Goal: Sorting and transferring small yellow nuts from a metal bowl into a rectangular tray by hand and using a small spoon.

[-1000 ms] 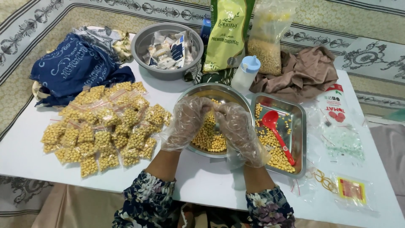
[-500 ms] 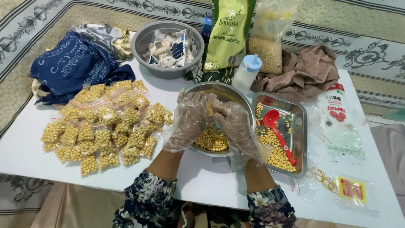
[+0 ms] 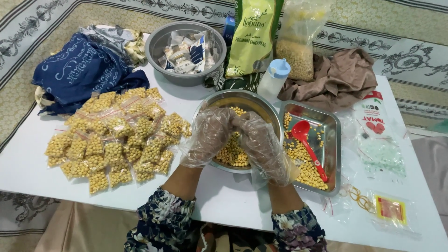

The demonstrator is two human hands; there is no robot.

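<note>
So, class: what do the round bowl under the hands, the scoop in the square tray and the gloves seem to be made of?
Round bowl: likely stainless steel, with a shiny, reflective grey rim. Scoop: probably plastic, a glossy, uniform red. Gloves on the left hand and right hand: thin clear plastic film, wrinkled and see-through.

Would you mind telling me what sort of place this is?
Probably a home packing table: a white table on patterned carpet, many small filled chickpea bags, and gloved hands over a steel bowl.
</note>
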